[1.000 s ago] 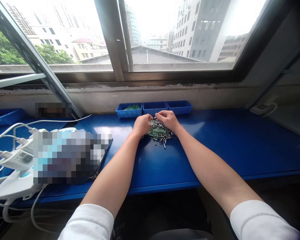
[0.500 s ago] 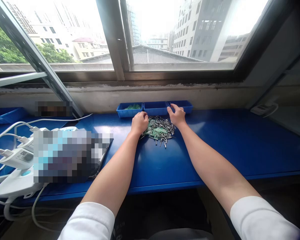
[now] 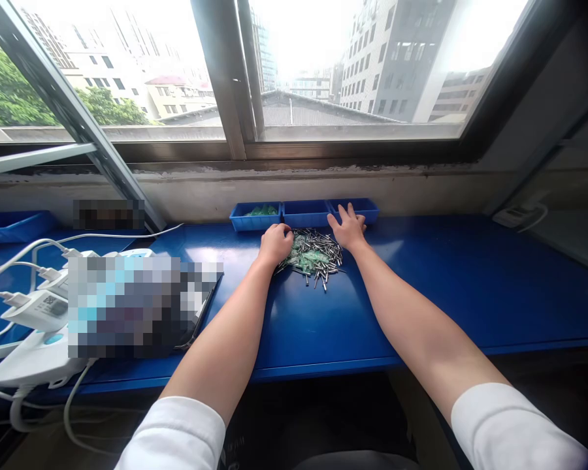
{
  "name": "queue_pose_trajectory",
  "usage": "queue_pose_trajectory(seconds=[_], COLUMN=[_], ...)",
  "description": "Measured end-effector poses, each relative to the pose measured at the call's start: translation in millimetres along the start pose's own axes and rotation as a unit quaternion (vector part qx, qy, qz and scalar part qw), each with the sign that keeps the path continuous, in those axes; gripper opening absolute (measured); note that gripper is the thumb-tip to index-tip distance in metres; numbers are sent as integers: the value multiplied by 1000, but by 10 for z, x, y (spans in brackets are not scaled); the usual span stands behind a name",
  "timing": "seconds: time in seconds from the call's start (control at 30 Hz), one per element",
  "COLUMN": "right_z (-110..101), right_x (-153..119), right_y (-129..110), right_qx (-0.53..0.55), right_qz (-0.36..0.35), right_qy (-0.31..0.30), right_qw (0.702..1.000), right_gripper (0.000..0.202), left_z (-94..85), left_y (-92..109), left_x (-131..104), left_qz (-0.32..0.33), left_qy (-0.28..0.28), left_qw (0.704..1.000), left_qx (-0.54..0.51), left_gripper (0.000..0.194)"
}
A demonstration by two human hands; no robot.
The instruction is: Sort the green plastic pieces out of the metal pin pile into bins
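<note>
- Blue bench (image 3: 421, 287) under a big city-view window.
- Left hand (image 3: 276, 243) is curled loosely at the near-left edge of the pile of metal pins (image 3: 313, 253); can't tell if it's gripping any.
- Right hand (image 3: 349, 228) has fingers spread, empty, at the rightmost blue tray (image 3: 367, 207), just past the pile.
- Looks like sorting, mid drop-off. Next would be pinching another pin cleanly.

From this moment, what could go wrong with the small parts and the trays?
The pile of small metal and green parts lies loose on the blue table, so a sweep of the left hand might scatter pieces. The right hand spreads open at the right tray; the three trays sit side by side, so a part could perhaps land in the middle tray instead.
</note>
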State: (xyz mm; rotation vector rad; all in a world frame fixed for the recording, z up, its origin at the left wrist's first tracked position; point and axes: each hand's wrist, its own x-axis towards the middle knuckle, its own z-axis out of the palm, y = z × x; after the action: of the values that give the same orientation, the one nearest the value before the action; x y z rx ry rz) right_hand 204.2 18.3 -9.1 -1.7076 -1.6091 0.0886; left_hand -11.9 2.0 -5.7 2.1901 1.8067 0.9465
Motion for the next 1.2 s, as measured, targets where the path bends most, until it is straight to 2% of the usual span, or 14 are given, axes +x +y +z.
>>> queue_pose_trajectory(seconds=[0.13, 0.23, 0.4, 0.5, 0.83, 1.0, 1.2], right_z=[-6, -18, 1, 22, 45, 9, -14], right_x=[-52, -117, -210, -218, -222, -222, -237], right_y=[-97, -181, -240, -239, -230, -245, -284], right_qx=[18, 15, -23, -12, 82, 101, 113], right_qz=[-77, -110, -121, -129, -162, -138, -141], right_qy=[19, -46, -145, -176, -150, -124, -125], right_qw=[997, 993, 982, 976, 972, 977, 976], right_gripper=[39, 24, 35, 30, 8, 6, 15], left_z=[20, 28, 35, 22, -11, 8, 5], left_y=[-24, -30, -29, -14, 24, 1, -5], left_x=[9, 11, 0, -13, -33, -19, -13], left_qz=[10, 12, 8, 4, 3, 2, -7], left_qy=[-14, -25, -46, -63, -77, -71, -63], left_qw=[1000, 1000, 999, 998, 997, 997, 998], left_qx=[3, 10, 19, 16, 19, 22, 18], left_gripper=[35, 37, 41, 44, 46, 46, 46])
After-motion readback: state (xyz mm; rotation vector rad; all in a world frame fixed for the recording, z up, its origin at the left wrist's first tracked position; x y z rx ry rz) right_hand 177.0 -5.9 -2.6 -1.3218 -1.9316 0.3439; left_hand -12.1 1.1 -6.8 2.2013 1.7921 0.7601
